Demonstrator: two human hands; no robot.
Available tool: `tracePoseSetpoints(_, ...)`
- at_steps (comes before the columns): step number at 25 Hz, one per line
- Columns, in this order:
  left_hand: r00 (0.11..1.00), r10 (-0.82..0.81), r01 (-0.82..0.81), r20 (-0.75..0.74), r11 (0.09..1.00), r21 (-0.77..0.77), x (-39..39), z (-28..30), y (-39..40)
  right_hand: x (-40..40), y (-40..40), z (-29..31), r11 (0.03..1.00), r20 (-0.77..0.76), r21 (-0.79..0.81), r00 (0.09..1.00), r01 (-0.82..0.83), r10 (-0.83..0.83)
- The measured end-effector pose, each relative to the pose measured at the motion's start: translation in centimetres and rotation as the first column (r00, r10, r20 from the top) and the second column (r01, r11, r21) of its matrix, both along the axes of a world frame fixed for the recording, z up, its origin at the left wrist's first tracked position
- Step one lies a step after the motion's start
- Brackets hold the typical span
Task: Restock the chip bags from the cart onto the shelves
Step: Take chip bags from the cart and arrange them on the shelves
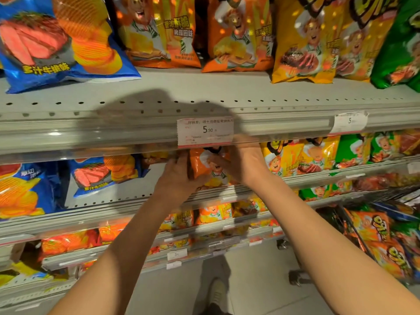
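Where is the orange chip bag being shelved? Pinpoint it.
Head view, centre: the orange chip bag sits between both hands on the second shelf, just under the 5.90 price tag.

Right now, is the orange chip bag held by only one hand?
No, both hands hold the orange chip bag: the left hand grips its left side and the right hand its right side, under the price tag.

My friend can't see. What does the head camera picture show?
Two hands, left hand and right hand, hold an orange chip bag on the second shelf, under a price tag. More chip bags fill the shelves.
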State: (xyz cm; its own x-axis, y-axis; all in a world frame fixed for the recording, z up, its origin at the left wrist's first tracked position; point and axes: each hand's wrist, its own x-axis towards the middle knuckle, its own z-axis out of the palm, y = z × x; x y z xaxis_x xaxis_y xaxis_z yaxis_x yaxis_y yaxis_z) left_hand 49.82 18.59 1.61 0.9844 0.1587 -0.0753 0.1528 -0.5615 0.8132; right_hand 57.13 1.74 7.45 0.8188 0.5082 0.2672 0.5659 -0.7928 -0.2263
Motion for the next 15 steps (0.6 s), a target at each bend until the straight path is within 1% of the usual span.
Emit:
tracePoseSetpoints(1, 0.999, 0.014, -0.014, 0.047, 1.0, -0.008, -0.2, 0.0, -0.4, -0.2, -0.2, 0.0, 1.0, 0.012, 0.018, 1.0, 0.005, -0.005)
tracePoseSetpoints(2, 0.997, 0.011, -0.008, 0.075, 0.999, -0.047, -0.2, -0.2, -0.8, -0.3, -0.6, -0.2, 1.0, -0.002, 0.028, 1.0, 0.002, -0.002)
tracePoseSetpoints(3, 0.997, 0.006, -0.002, 0.071, 0.998, -0.059, -0.2, -0.4, -1.2, -0.5, -1.0, -0.4, 0.999, -0.056, 0.035, 0.998, -0.005, 0.007)
tracePoseSetpoints(5, 1.0, 0.019, -0.02, 0.008, 1.0, 0.012, 0.1, -0.5, -1.4, -0.8, -1.8, -0.6, 0.996, -0.212, 0.088, 0.977, -0.014, 0.032)
tracePoseSetpoints(6, 0.999, 0.035, -0.034, -0.017, 0.998, 0.044, 0.2, -0.5, -1.3, -0.9, -2.4, -0.7, 0.994, -0.247, 0.104, 0.968, -0.022, 0.047)
tracePoseSetpoints(7, 0.999, 0.051, -0.049, -0.02, 0.997, 0.052, 0.2, -0.4, -1.2, -0.9, -3.0, -0.6, 0.992, -0.232, 0.117, 0.97, -0.046, 0.072)
tracePoseSetpoints(8, 0.998, 0.06, -0.06, 0.013, 0.998, 0.003, -0.1, -0.5, -1.3, -1.2, -3.7, -0.6, 0.985, -0.18, 0.15, 0.977, -0.089, 0.116)
tracePoseSetpoints(9, 0.994, 0.071, -0.065, 0.081, 0.995, -0.077, -0.6, -0.4, -1.7, -1.5, -4.5, -0.6, 0.97, -0.12, 0.203, 0.979, -0.137, 0.164)
tracePoseSetpoints(10, 0.974, 0.106, -0.087, 0.199, 0.991, -0.105, -1.1, -0.5, -2.5, -1.7, -5.6, -0.7, 0.95, -0.069, 0.263, 0.979, -0.167, 0.191)
tracePoseSetpoints(11, 0.926, 0.148, -0.139, 0.346, 0.989, -0.05, -1.5, -0.5, -3.5, -1.9, -7.0, -0.8, 0.93, -0.037, 0.32, 0.978, -0.183, 0.206)
tracePoseSetpoints(12, 0.861, 0.154, -0.21, 0.484, 0.976, 0.064, -1.7, -0.4, -5.0, -1.9, -8.6, -1.0, 0.912, -0.02, 0.363, 0.977, -0.193, 0.214)
tracePoseSetpoints(13, 0.804, 0.117, -0.255, 0.583, 0.953, 0.161, -1.6, -0.3, -6.9, -2.0, -10.3, -1.2, 0.897, -0.014, 0.396, 0.976, -0.196, 0.219)
tracePoseSetpoints(14, 0.769, 0.05, -0.244, 0.637, 0.944, 0.221, -1.2, -0.1, -9.3, -2.0, -12.2, -1.5, 0.886, -0.011, 0.421, 0.975, -0.196, 0.221)
tracePoseSetpoints(15, 0.747, -0.038, -0.191, 0.664, 0.944, 0.269, -0.5, 0.0, -12.4, -1.9, -14.7, -1.8, 0.878, -0.013, 0.441, 0.977, -0.186, 0.213)
